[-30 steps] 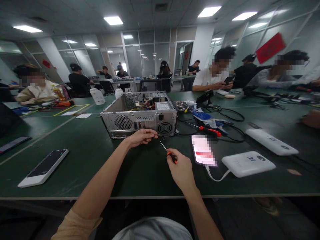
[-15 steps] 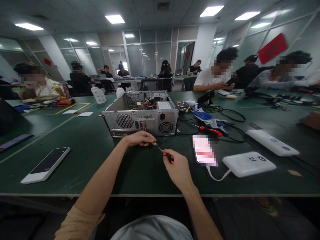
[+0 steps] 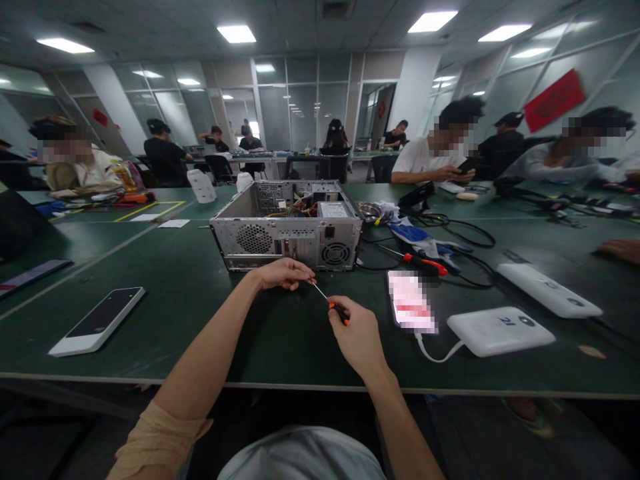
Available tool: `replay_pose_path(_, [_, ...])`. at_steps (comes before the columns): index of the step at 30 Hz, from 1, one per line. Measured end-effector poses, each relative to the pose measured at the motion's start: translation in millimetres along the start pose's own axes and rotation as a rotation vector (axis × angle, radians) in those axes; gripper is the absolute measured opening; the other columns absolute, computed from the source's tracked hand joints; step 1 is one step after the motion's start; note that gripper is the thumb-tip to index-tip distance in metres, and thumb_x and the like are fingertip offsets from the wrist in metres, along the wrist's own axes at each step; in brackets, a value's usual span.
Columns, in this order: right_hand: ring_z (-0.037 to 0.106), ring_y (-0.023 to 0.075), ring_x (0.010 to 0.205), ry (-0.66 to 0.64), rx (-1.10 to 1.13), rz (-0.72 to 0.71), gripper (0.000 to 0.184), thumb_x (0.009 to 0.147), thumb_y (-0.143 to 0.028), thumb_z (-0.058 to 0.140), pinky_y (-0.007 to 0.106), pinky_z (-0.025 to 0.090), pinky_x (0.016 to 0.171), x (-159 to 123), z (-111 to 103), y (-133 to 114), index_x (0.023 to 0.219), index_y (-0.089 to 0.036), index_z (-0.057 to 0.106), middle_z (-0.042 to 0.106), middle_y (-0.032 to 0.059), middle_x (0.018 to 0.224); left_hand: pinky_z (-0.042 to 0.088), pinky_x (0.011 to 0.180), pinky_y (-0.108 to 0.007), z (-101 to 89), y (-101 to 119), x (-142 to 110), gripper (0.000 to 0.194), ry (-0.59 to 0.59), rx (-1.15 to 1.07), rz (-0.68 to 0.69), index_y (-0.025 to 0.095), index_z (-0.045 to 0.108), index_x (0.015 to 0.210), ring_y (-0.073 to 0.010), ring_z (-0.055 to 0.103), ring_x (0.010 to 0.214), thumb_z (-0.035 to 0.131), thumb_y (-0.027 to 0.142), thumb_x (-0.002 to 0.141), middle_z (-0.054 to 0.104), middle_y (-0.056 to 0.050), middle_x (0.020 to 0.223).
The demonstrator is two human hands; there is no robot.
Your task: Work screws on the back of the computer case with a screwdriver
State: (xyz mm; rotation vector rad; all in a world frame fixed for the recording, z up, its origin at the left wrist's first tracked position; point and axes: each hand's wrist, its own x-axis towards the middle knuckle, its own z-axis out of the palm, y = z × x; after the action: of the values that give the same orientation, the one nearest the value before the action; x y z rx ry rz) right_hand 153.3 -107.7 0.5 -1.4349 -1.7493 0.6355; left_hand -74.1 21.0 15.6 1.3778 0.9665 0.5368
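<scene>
My right hand [image 3: 357, 330] is closed round the black and orange handle of a small screwdriver [image 3: 339, 311]. Its thin shaft points up and left to the fingertips of my left hand [image 3: 285, 273]. Those fingers are pinched together at the screwdriver's tip, and whatever lies between them is too small to make out. Just beyond both hands an open metal computer case [image 3: 310, 243] rests on the table with its rear panel towards me. Wires and a power supply [image 3: 334, 210] show inside it.
A lit phone [image 3: 411, 300] is cabled to a white power bank [image 3: 500, 331] on the right. Past them lie a red screwdriver [image 3: 425, 262], blue-white gloves [image 3: 417, 239] and black cables. A white device [image 3: 97, 321] lies at left on the green table [image 3: 175, 267]. Several people sit around.
The camera view has shifted slightly, so the scene sits a little further right. Both hands keep nearly the same pose, with the screwdriver tip still at the left fingertips.
</scene>
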Motion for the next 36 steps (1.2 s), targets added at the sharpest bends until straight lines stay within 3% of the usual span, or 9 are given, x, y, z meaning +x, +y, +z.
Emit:
replay_pose_path(9, [0.067,0.0194,0.092,0.099,0.052,-0.064,0.028,0.085,-0.02,0.056,0.033,0.053,0.087,1,3,1,0.106,-0.02,0.075,0.067,0.0076,0.109,0.033,0.045,-0.017,6.4,4,0,0.037,0.023,-0.073,0.044,0.015,0.077,0.098,-0.0036,0.053,0.053,0.087,0.037,0.07,0.075,-0.012,0.108])
replay_pose_path(13, [0.065,0.0183,0.086,0.15,0.038,-0.064,0.028,0.084,-0.021,0.057,0.033,0.054,0.084,1,4,2,0.105,-0.02,0.077,0.06,0.0072,0.103,0.031,0.044,-0.017,9.2,6,0,0.037,0.019,-0.099,0.073,0.015,0.077,0.095,-0.0037,0.054,0.052,0.088,0.038,0.069,0.076,-0.01,0.105])
replay_pose_path(24, [0.064,0.0189,0.082,0.205,0.032,-0.112,0.029,0.084,-0.021,0.057,0.034,0.053,0.08,4,3,-4,0.105,-0.017,0.078,0.062,0.0076,0.097,0.032,0.042,-0.018,14.5,10,3,0.031,0.061,-0.094,0.14,0.014,0.075,0.098,-0.0048,0.056,0.051,0.083,0.033,0.075,0.075,-0.013,0.108])
replay_pose_path(28, [0.063,0.017,0.076,0.193,0.264,0.025,0.025,0.079,-0.027,0.065,0.034,0.052,0.075,7,5,-2,0.099,-0.019,0.078,0.063,0.0045,0.091,0.03,0.04,-0.018,19.7,13,1,0.027,0.08,-0.111,0.162,0.013,0.074,0.097,-0.0054,0.057,0.05,0.081,0.03,0.077,0.075,-0.014,0.108])
replay_pose_path(32, [0.055,0.0107,0.057,0.143,0.699,0.235,0.029,0.068,-0.033,0.075,0.025,0.044,0.053,12,7,-5,0.092,-0.017,0.075,0.057,-0.0029,0.073,0.033,0.04,-0.017,34.3,19,3,0.021,0.155,-0.254,0.196,0.012,0.072,0.095,-0.0052,0.056,0.048,0.077,0.024,0.079,0.076,-0.014,0.102])
replay_pose_path(36, [0.051,0.0067,0.052,0.091,1.113,0.397,0.03,0.059,-0.025,0.081,0.018,0.038,0.046,14,4,-16,0.085,-0.016,0.071,0.06,-0.0036,0.068,0.039,0.041,-0.016,53.5,26,7,0.012,0.228,-0.454,0.245,0.013,0.071,0.094,-0.0051,0.054,0.046,0.07,0.02,0.084,0.076,-0.008,0.088])
